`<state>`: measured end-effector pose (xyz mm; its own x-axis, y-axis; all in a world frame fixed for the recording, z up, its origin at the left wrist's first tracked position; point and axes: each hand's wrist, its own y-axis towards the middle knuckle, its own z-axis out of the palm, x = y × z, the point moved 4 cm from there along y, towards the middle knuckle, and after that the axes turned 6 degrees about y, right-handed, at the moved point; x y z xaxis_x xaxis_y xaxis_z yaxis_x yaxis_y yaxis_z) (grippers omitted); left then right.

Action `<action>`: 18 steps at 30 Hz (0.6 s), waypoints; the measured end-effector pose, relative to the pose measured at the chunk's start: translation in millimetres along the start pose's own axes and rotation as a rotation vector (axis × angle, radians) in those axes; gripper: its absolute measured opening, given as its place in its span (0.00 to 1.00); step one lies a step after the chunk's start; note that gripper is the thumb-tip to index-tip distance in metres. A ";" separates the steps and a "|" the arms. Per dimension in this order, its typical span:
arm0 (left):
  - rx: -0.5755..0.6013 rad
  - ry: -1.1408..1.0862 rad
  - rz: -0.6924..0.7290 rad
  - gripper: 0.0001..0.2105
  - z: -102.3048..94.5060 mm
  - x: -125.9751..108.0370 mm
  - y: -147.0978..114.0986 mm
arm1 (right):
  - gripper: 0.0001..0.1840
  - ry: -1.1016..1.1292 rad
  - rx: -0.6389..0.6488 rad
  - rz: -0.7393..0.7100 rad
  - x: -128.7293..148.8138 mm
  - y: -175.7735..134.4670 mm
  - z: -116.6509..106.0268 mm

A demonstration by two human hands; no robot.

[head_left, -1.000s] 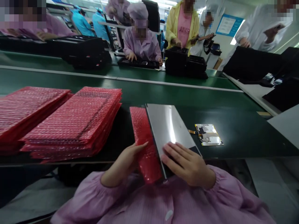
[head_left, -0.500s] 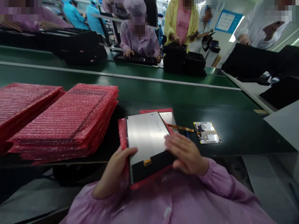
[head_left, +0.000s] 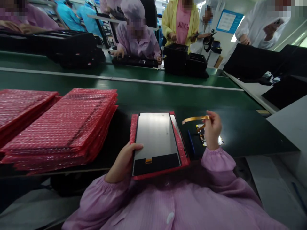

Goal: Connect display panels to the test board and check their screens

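Note:
My left hand grips the left edge of a display panel, thumb on top of its silvery back. The panel lies on a red bubble-wrap pouch, and a small orange connector sits on its black lower strip. Between the fingertips of my right hand is an orange flex cable, its free end pointing left. Behind that hand, partly hidden, a flat silvery battery-like module rests on the bench. A blue pen-like tool lies between the panel and my right hand.
Stacks of red bubble-wrap pouches stand at the left. Beyond the pale strip across the green bench are black trays and several co-workers. A white surface with black items borders the right side.
My right hand has left the panel's right edge, moved right and lifted the flex cable off the bench. The panel now lies straighter, with my left hand still on it.

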<state>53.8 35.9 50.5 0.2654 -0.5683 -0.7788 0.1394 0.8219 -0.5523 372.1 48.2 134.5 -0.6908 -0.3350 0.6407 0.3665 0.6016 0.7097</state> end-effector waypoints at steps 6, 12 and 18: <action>0.110 0.116 0.109 0.19 24.7 13.6 25.6 | 0.14 0.145 -0.047 -0.018 27.9 -13.6 -22.8; -0.275 0.512 0.752 0.31 11.8 -3.9 4.9 | 0.18 -0.102 0.445 -0.356 60.9 -47.0 4.5; 0.541 0.158 0.199 0.46 45.7 13.2 5.6 | 0.24 -0.271 0.746 -0.614 72.8 -80.1 36.3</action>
<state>101.7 34.7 50.7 0.1969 -0.3660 -0.9095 0.5790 0.7921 -0.1934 269.8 1.9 113.6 -0.7818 -0.6196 0.0705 -0.5217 0.7118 0.4702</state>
